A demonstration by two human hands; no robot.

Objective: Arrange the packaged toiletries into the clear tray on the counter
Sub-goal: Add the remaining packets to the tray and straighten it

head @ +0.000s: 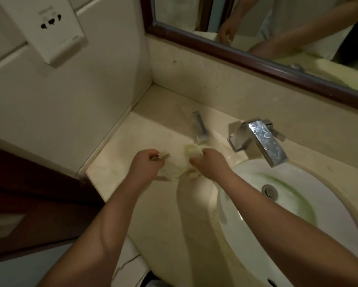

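Observation:
The clear tray (200, 129) lies on the beige counter (149, 133) left of the tap, hard to make out, with a grey packet standing out at its far end. My left hand (146, 165) is closed on a small pale packet (165, 156) with a dark end. Beside it my right hand (208, 163) grips a pale wrapped toiletry packet (191, 152) just in front of the tray. More pale packets (174, 172) lie blurred on the counter between and under both hands.
A chrome tap (263, 139) stands right of the tray over a white round basin (288, 214). A dark-framed mirror (257, 59) runs along the back wall. A wall socket plate (49, 27) hangs upper left, and a dark wooden door (28, 193) stands left.

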